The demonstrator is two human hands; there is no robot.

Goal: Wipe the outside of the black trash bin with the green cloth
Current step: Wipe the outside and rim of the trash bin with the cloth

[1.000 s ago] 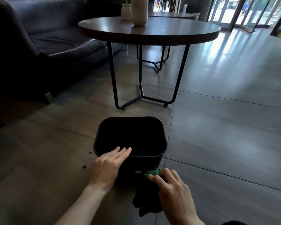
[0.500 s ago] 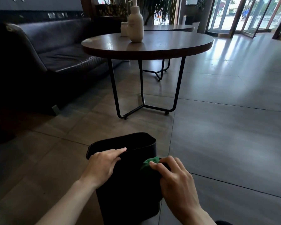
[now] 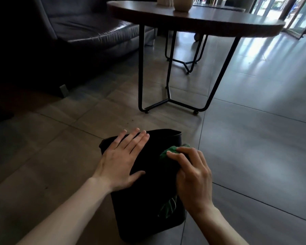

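Observation:
The black trash bin (image 3: 145, 206) lies tipped away from me on the tiled floor, its side wall facing up and its rim toward the table. My left hand (image 3: 121, 160) rests flat on that upper wall near the rim, fingers spread. My right hand (image 3: 193, 175) is closed on the green cloth (image 3: 172, 150), pressing it against the bin's right upper side. A loose end of the cloth hangs below my right wrist over the bin's wall.
A round dark table (image 3: 201, 20) on thin black metal legs (image 3: 140, 68) stands just beyond the bin, with a pale vase (image 3: 182, 3) on top. A black leather sofa (image 3: 78, 29) fills the left. Glass doors are at the far right.
The bin went from standing upright to tilted over toward the table. My left hand moved from gripping the rim to lying flat on the side wall. My right hand rose with the cloth.

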